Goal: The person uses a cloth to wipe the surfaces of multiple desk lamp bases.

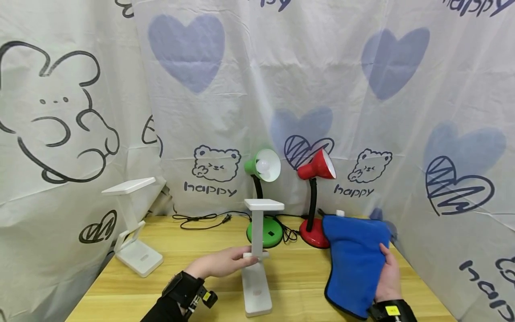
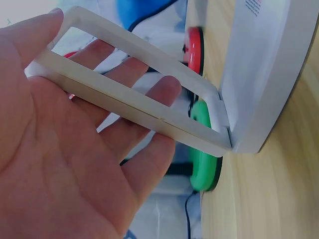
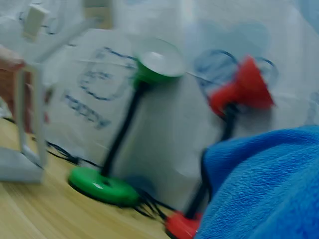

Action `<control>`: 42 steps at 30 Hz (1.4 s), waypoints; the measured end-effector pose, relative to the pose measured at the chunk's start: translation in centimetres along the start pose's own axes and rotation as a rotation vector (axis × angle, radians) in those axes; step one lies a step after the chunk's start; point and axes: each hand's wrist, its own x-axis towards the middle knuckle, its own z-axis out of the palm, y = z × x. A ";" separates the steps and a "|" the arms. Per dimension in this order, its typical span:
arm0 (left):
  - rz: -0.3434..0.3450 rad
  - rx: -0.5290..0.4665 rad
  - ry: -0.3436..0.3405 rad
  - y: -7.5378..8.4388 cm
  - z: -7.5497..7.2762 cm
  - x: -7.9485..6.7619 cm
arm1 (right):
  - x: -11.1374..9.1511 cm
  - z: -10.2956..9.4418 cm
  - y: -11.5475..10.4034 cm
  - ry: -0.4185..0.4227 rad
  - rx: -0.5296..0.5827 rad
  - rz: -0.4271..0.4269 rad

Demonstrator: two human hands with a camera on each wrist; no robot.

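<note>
A white folding desk lamp (image 1: 257, 286) stands near the front middle of the table, its flat head level above the base. My left hand (image 1: 225, 261) grips this lamp at its hinge. In the left wrist view, the fingers (image 2: 159, 94) curl round the lamp's slotted frame (image 2: 134, 102), with the thumb at its upper end. On the right, a blue cloth (image 1: 356, 264) with dark edging hangs from my right hand (image 1: 390, 275), which holds it by the right side. Some fingers are hidden behind the cloth. The right wrist view shows the blue cloth (image 3: 269, 184) close up, without the hand.
Behind stand a green lamp (image 1: 265, 232) and a red lamp (image 1: 315, 235), the red one beside the cloth. Another white folding lamp (image 1: 138, 257) is at the left. A black cord (image 1: 205, 219) runs along the back. A small white piece (image 1: 340, 213) shows above the cloth.
</note>
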 end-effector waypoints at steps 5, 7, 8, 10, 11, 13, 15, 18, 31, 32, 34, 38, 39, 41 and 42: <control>-0.055 -0.026 0.076 -1.5 -1.3 -0.6 | -0.4 -2.1 -2.0 0.367 0.021 -0.197; -0.081 -0.050 0.108 -2.3 -2.0 -0.9 | -0.2 -2.7 -2.5 0.463 0.019 -0.242; -0.086 -0.058 0.125 -2.8 -2.3 -1.0 | -0.1 -2.8 -2.6 0.488 0.022 -0.257; -0.099 -0.075 0.162 -3.9 -3.0 -0.9 | 0.1 -3.0 -2.8 0.528 0.035 -0.280; -0.110 -0.080 0.186 -4.4 -3.4 -0.9 | 0.2 -3.0 -2.8 0.546 0.036 -0.286; -0.120 -0.100 0.233 -5.5 -4.0 -0.4 | 0.2 -3.1 -2.7 0.572 0.030 -0.290; -0.134 -0.125 0.281 -6.4 -4.7 0.2 | 0.2 -3.2 -2.7 0.602 0.018 -0.286; -0.157 -0.160 0.346 -7.7 -5.6 1.4 | 0.1 -3.5 -2.9 0.626 0.012 -0.284; -0.183 -0.269 0.519 -10.3 -7.7 5.0 | 0.1 -4.1 -2.9 0.598 0.052 -0.306; -0.183 -0.276 0.534 -10.4 -7.7 5.3 | 0.1 -4.2 -2.9 0.603 0.047 -0.308; -0.179 -0.284 0.560 -10.6 -7.7 5.7 | 0.1 -4.2 -2.9 0.602 0.043 -0.311; -0.168 -0.263 0.640 -10.5 -7.1 5.8 | 0.0 -4.4 -2.9 0.611 0.032 -0.312; -0.172 -0.245 0.665 -10.4 -6.9 5.5 | -0.1 -4.4 -2.9 0.612 0.035 -0.310; -0.186 -0.201 0.712 -10.1 -6.5 4.7 | -0.1 -4.4 -2.9 0.611 0.039 -0.303; -0.194 -0.178 0.731 -9.9 -6.2 4.2 | -0.2 -4.5 -2.9 0.616 0.038 -0.298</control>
